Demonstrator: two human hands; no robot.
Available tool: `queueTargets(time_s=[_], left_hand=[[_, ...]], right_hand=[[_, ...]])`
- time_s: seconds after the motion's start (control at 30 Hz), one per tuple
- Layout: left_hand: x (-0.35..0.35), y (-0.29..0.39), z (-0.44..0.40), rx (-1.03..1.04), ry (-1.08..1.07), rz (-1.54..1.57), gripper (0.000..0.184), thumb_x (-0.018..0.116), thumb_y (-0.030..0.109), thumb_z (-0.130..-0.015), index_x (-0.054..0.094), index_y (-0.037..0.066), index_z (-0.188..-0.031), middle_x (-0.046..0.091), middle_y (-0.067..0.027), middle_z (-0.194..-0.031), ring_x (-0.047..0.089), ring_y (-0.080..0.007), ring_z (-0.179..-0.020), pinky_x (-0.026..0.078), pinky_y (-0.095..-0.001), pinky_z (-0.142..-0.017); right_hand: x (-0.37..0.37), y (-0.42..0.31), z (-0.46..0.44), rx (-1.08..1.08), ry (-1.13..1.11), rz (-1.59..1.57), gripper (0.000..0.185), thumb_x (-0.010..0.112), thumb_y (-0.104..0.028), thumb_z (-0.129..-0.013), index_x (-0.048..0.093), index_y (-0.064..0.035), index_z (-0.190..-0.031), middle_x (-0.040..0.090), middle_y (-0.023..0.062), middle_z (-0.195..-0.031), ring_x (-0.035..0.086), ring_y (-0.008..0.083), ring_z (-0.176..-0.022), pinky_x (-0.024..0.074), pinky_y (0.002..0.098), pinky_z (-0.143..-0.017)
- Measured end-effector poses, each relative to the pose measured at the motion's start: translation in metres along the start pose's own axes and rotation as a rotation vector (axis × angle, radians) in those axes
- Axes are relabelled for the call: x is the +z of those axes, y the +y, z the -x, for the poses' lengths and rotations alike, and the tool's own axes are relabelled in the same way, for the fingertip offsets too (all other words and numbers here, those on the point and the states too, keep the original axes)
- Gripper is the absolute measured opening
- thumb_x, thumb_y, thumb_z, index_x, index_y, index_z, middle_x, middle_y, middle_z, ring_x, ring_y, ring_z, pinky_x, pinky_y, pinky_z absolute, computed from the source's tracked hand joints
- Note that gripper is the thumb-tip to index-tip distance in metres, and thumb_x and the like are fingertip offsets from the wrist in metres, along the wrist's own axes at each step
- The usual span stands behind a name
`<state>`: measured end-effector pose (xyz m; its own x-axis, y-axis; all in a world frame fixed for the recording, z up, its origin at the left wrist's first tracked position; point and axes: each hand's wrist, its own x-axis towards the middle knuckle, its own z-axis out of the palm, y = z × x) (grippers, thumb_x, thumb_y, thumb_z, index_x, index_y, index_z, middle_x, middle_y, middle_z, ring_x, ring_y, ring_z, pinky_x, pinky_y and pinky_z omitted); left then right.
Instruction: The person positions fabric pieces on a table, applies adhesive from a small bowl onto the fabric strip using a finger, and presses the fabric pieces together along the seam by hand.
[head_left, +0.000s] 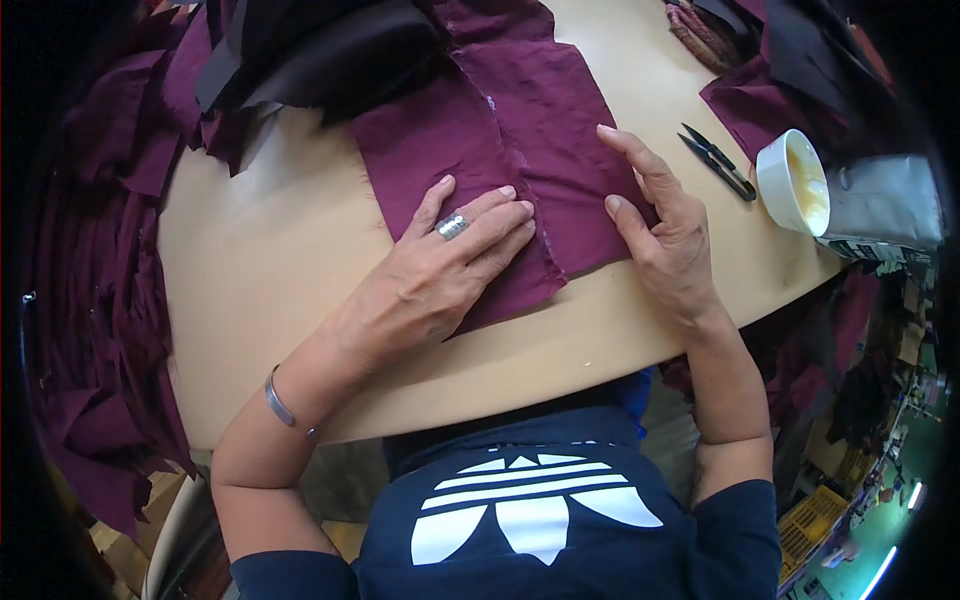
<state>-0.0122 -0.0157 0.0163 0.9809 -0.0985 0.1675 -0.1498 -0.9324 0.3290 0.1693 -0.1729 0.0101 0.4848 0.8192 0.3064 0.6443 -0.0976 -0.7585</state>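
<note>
the maroon cloth (565, 130) is covered in part by the left hand (430, 270), so the weave and seam under that palm are hidden, and its far end is cut off by the top edge. the right hand (665, 225) has some of its fingers hidden behind others. the black cloth (330, 50) also runs out at the top. the cloth pile (110, 250) fades into the dark rim at the left. what the white bowl (785, 185) holds is too unclear to name, and the print on the silver packet (885, 205) is too small to read. the yellow crate (808, 525) and the items around it are blurred.
</note>
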Motion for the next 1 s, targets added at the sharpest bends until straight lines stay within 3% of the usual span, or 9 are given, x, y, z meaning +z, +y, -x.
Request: queueTargets(time_s=[0.23, 0.6, 0.7, 0.8, 0.9, 1.0], left_hand=[[-0.002, 0.0, 0.0, 0.101, -0.027, -0.101, 0.046, 0.049, 0.006, -0.08, 0.053, 0.01, -0.126, 0.047, -0.0105, -0.13, 0.04, -0.0279, -0.128, 0.021, -0.0529, -0.109], [-0.005, 0.016, 0.001, 0.016, -0.055, -0.141, 0.048, 0.05, 0.009, -0.081, 0.052, 0.018, -0.128, 0.044, -0.0104, -0.132, 0.037, -0.0292, -0.13, 0.022, -0.0553, -0.108], [-0.003, 0.014, 0.003, -0.009, -0.045, -0.089, 0.051, 0.049, 0.007, -0.079, 0.051, 0.017, -0.13, 0.044, -0.0104, -0.133, 0.036, -0.0285, -0.131, 0.019, -0.0525, -0.109], [0.004, 0.01, 0.003, -0.028, -0.022, -0.083, 0.052, 0.049, 0.006, -0.078, 0.05, 0.012, -0.13, 0.045, -0.0098, -0.133, 0.037, -0.0258, -0.131, 0.016, -0.0487, -0.111], [0.005, 0.007, 0.003, -0.038, 0.01, -0.044, 0.052, 0.049, 0.005, -0.078, 0.049, 0.009, -0.129, 0.046, -0.0086, -0.132, 0.037, -0.0226, -0.131, 0.016, -0.0454, -0.111], [0.004, 0.003, 0.003, -0.036, 0.016, -0.03, 0.049, 0.048, 0.006, -0.079, 0.05, 0.008, -0.128, 0.047, -0.0076, -0.131, 0.037, -0.0209, -0.131, 0.017, -0.0441, -0.11]], right_hand=[[0.001, -0.001, -0.001, -0.084, 0.002, 0.072, 0.049, 0.057, 0.002, -0.078, 0.053, -0.0122, -0.125, 0.061, 0.0114, -0.116, 0.062, 0.0247, -0.09, 0.0417, 0.0332, -0.081], [0.001, -0.001, 0.0, -0.094, -0.018, 0.142, 0.051, 0.057, 0.001, -0.076, 0.052, -0.011, -0.125, 0.061, 0.0126, -0.115, 0.06, 0.027, -0.092, 0.0416, 0.0335, -0.08], [0.004, 0.0, 0.002, -0.18, 0.121, 0.264, 0.052, 0.059, 0.0, -0.073, 0.054, -0.0108, -0.123, 0.061, 0.0111, -0.107, 0.058, 0.0259, -0.089, 0.0405, 0.0328, -0.08], [-0.002, -0.012, 0.014, -0.548, 0.173, 0.504, 0.052, 0.063, -0.003, -0.07, 0.057, -0.011, -0.121, 0.059, 0.0065, -0.098, 0.055, 0.0219, -0.088, 0.0389, 0.0323, -0.081], [0.006, -0.022, 0.029, -0.656, -0.154, 0.383, 0.047, 0.065, -0.012, -0.072, 0.06, -0.0109, -0.119, 0.057, 0.0026, -0.094, 0.056, 0.0164, -0.085, 0.0393, 0.0324, -0.08], [0.01, -0.025, 0.028, -0.711, -0.145, 0.46, 0.041, 0.061, -0.015, -0.076, 0.06, -0.0102, -0.117, 0.056, 0.0028, -0.089, 0.056, 0.0165, -0.083, 0.0431, 0.032, -0.079]])
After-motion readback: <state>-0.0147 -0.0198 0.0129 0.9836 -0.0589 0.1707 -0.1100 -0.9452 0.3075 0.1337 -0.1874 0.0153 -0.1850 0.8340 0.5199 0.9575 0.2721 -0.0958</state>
